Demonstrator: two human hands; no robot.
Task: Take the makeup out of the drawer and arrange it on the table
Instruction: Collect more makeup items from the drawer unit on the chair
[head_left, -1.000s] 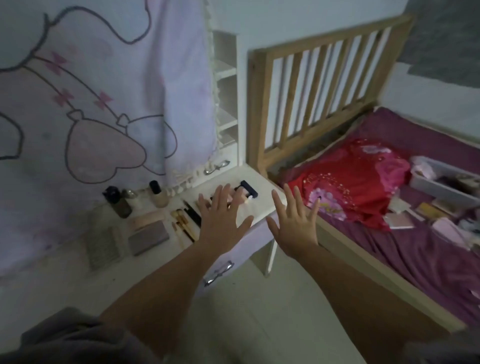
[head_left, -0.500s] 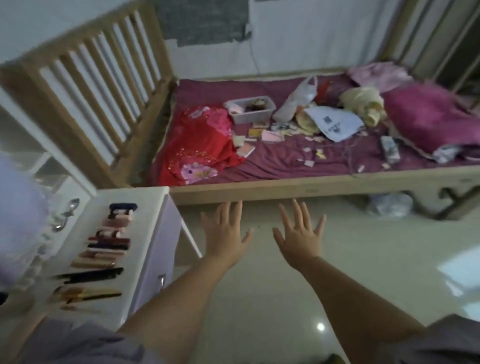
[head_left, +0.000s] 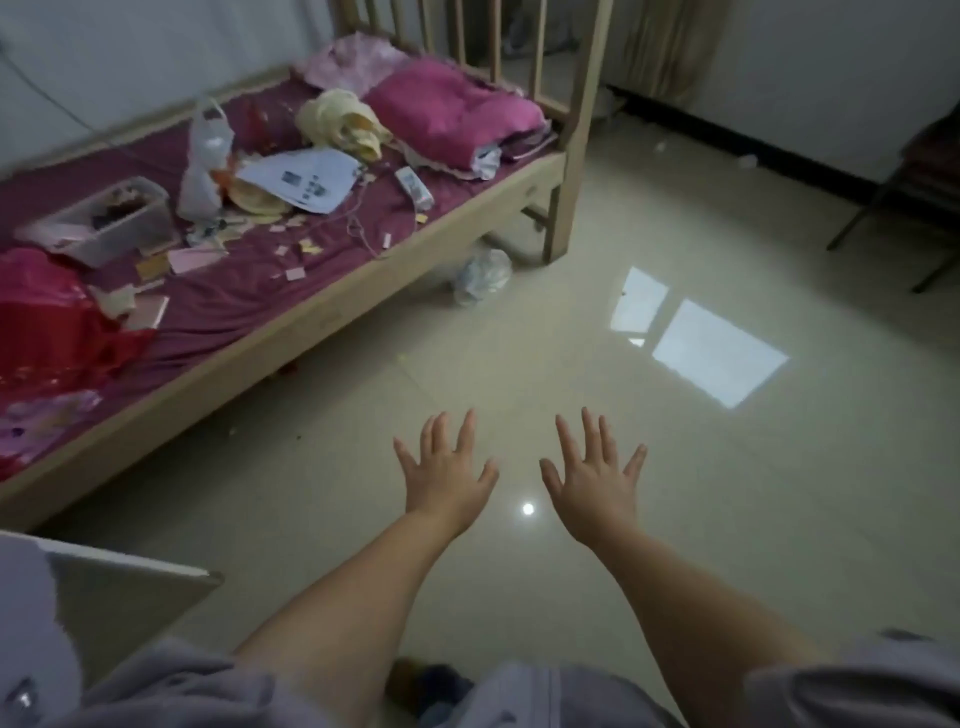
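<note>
My left hand (head_left: 448, 475) and my right hand (head_left: 594, 475) are stretched out side by side over the shiny tiled floor, backs up, fingers straight and spread, holding nothing. Only a white corner of the dressing table (head_left: 124, 584) shows at the lower left. The makeup and the drawer are out of view.
A wooden bed (head_left: 291, 332) with a purple sheet fills the left, strewn with papers, a clear plastic box (head_left: 98, 221), a pink folded blanket (head_left: 457, 117) and red fabric (head_left: 47, 322). A plastic bag (head_left: 480, 273) lies under the bed's edge. A dark chair (head_left: 914, 192) stands at the far right.
My view has swung right, away from the dressing table and its rows of makeup towards the bed's foot and the floor. Both hands stay spread and empty.
</note>
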